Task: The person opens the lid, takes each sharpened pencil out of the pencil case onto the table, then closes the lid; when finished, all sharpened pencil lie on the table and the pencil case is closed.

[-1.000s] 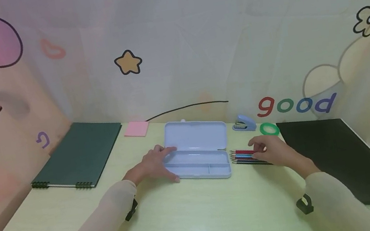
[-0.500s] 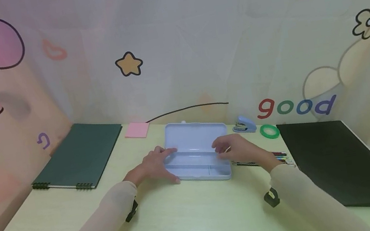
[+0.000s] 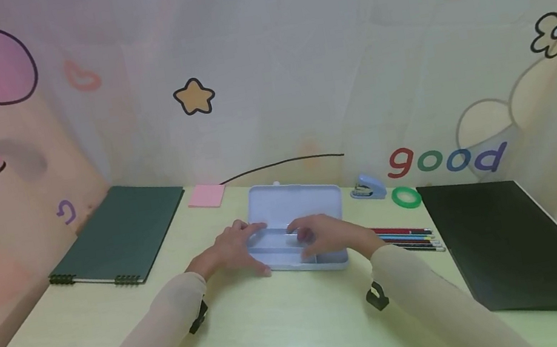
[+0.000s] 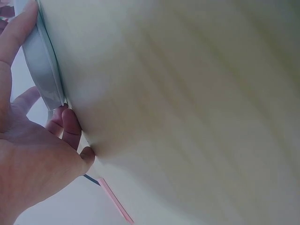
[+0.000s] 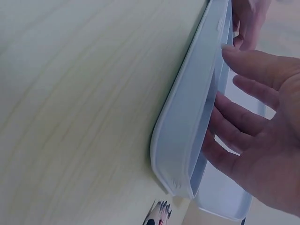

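Note:
A light blue pencil case (image 3: 292, 208) lies open in the middle of the desk, lid flat toward the wall. My left hand (image 3: 235, 247) grips its left end, thumb on the near edge and fingers on the far side; the left wrist view shows the thumb along the case (image 4: 44, 70). My right hand (image 3: 319, 235) hovers over the tray with its fingers straight and reaching into the case (image 5: 183, 140). I see nothing held in that hand (image 5: 262, 131). Several coloured pencils (image 3: 407, 236) lie side by side just right of the case.
A green spiral notebook (image 3: 119, 234) lies at the left and a pink sticky pad (image 3: 206, 195) behind the case. A blue stapler (image 3: 367, 187) and a green tape ring (image 3: 406, 196) sit at the back right. A black folder (image 3: 511, 239) fills the right side.
My right hand left the row of pencils and moved left over the case's tray, uncovering the pencils. The left hand and the case have stayed put.

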Motion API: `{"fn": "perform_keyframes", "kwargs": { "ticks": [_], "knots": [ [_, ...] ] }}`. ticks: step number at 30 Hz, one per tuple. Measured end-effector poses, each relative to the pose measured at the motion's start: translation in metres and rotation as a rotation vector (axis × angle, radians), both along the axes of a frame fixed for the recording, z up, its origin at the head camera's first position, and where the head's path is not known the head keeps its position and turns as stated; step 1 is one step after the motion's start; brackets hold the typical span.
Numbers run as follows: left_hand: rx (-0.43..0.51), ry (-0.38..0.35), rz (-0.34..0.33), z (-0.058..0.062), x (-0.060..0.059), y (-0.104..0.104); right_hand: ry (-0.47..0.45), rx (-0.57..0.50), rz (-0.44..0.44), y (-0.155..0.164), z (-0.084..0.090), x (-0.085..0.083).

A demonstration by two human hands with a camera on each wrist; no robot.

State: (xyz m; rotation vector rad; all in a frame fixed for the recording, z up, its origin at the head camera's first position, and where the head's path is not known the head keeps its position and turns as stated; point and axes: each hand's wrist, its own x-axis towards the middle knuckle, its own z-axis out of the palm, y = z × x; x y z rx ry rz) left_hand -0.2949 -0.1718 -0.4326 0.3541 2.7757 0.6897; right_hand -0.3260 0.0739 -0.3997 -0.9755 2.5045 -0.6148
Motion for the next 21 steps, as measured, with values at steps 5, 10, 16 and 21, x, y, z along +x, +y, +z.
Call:
{"fn": "perform_keyframes", "kwargs": {
  "ticks": [5, 10, 16, 21],
  "knots": [
    [-0.008, -0.004, 0.004, -0.001, 0.0, 0.0, -0.037, 0.059, 0.011, -0.009, -0.004, -0.001],
    [-0.007, -0.006, 0.004, -0.001, 0.0, 0.001, -0.034, 0.08, 0.025, -0.014, -0.006, -0.002],
    [-0.012, -0.002, 0.002, 0.0, 0.001, 0.001, -0.048, 0.115, 0.028, -0.018, -0.004, -0.004],
    [-0.013, 0.004, -0.009, 0.0, 0.001, 0.0, -0.057, 0.154, 0.037, -0.021, -0.003, -0.006]
  ]
}}
